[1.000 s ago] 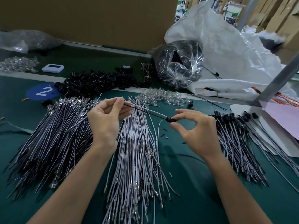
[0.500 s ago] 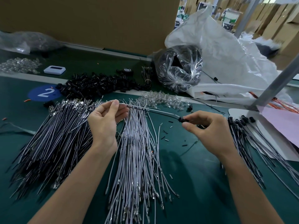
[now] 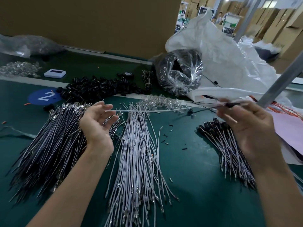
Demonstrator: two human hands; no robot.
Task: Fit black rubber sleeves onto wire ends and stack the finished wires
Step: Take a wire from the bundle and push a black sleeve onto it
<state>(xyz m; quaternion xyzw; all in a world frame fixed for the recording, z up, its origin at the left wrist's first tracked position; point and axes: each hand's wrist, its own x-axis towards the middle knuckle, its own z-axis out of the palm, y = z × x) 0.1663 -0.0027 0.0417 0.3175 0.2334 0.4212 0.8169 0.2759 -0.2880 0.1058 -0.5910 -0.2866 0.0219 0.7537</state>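
The right hand [image 3: 246, 128] has its grip clamped on the wire [image 3: 155, 109] at the end carrying the sleeve [image 3: 230, 104]. Motion blur hides which fingers do the pinching. The left hand [image 3: 98, 123] lies palm up with its grip apart. The wire's bare tail crosses its fingertips and seems only to rest there. The wire spans the air above the worktop [image 3: 188, 169], over the white pile [image 3: 139, 153]. The stack [image 3: 227, 145] of finished wires lies just below the right hand.

With one pinch carrying the wire, the free tail may whip or drag as it swings across. It could snag the white pile and pull unsleeved strands toward the stack, mixing the two. A sleeve that is not fully seated might also slide off if the pinch sits on the rubber alone. Dropped crooked, the wire would lie across the stack and not along it.

A metal post [image 3: 282, 79] and a white sack [image 3: 221, 54] crowd the far side of the right hand. The pink sheet [image 3: 291, 128] borders the stack. Loose sleeves [image 3: 98, 89] are heaped beyond the dark wires [image 3: 49, 141], and clear bits [image 3: 160, 102] lie under the wire's span.
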